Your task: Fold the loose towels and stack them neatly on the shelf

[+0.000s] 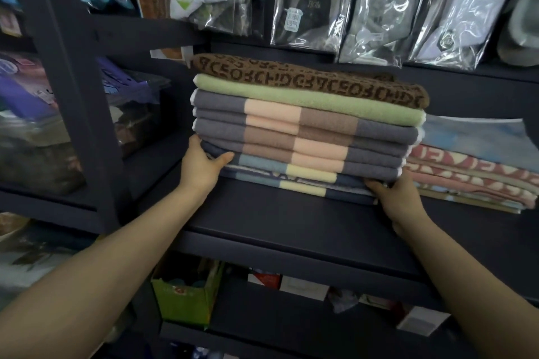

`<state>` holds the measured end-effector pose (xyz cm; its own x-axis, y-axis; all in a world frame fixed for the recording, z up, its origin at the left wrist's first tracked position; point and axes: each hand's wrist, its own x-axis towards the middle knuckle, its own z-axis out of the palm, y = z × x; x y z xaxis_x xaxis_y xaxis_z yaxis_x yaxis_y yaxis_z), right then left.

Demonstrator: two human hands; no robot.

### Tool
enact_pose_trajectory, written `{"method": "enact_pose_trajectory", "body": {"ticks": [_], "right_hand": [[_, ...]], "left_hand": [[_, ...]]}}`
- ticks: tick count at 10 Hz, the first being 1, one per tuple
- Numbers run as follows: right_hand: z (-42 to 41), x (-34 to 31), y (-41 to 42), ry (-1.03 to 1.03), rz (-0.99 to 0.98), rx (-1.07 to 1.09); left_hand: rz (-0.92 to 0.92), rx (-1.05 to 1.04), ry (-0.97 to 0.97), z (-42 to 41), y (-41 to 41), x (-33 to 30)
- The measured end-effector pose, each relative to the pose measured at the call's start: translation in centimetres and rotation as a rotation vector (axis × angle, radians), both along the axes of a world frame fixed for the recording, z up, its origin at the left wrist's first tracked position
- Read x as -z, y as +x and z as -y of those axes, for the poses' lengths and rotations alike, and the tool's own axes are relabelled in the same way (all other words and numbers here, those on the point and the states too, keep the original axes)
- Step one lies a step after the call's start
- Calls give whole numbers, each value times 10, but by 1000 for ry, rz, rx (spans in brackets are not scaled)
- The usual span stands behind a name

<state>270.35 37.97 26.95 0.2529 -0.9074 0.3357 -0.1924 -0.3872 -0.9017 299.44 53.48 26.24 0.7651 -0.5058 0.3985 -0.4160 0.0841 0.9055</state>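
Left hand [201, 167] gripping lower left end of folded towel stack [303, 131], thumb curling over; right hand [401, 198] clutching lower right end. Stack sitting between hands on shelf [291, 221].

Dark shelf [291, 221] bearing towel stacks [306, 131]

- One brown lettered towel [309, 79]
- One green towel [306, 103]
- About five grey striped towels [303, 137]
- Two blue-and-yellow towels [303, 181]
- Two hands: left hand [201, 167], right hand [399, 198]
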Motion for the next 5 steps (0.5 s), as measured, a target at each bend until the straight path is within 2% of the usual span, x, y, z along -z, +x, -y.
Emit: {"method": "enact_pose_trajectory", "body": {"ticks": [2,3,4,5], "right_hand": [[3,-2,2,46,32,-9],[-2,-7,-3,69,-52,11],[-13,-17,-10,-7,-109,72],[-39,-32,-22,-228,-250,222]], "left_hand": [[-4,1,33,3,0,-3],[-23,50,65,-5,-2,-6],[69,-26,130,-17,-13,-9],[374,-137,195,-38,-37,-14]]}}
